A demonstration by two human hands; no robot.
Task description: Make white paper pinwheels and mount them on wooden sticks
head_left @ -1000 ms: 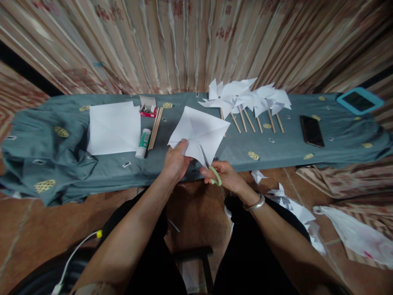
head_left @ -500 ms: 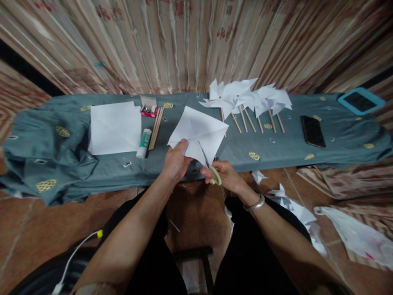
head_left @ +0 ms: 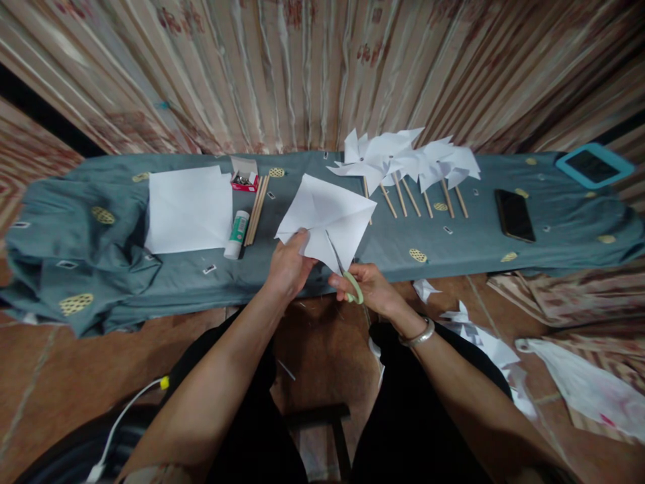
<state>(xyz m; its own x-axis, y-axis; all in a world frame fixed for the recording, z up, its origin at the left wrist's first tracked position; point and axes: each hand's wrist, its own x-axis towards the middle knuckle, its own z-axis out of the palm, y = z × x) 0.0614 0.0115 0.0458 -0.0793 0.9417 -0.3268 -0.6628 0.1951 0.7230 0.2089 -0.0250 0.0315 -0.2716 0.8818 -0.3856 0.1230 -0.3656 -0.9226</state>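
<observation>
A creased square of white paper (head_left: 332, 202) is held up over the near edge of the cloth-covered table. My left hand (head_left: 292, 262) pinches its lower left side, thumb on top. My right hand (head_left: 365, 286) grips the green-handled scissors (head_left: 355, 288), fingers closed around the handles. One blade lies over the paper's near part, its tip toward the middle; the other blade is hidden below. Beyond my hands to the right lie several white paper pinwheels (head_left: 390, 160) on wooden sticks.
A stack of white paper (head_left: 189, 212), a glue stick (head_left: 236, 234), loose wooden sticks (head_left: 256, 210) and a small red box (head_left: 244, 180) of metal pieces lie left. On the right are a phone (head_left: 514, 215) and a blue-framed tablet (head_left: 594, 166). Paper scraps (head_left: 486, 346) litter the floor.
</observation>
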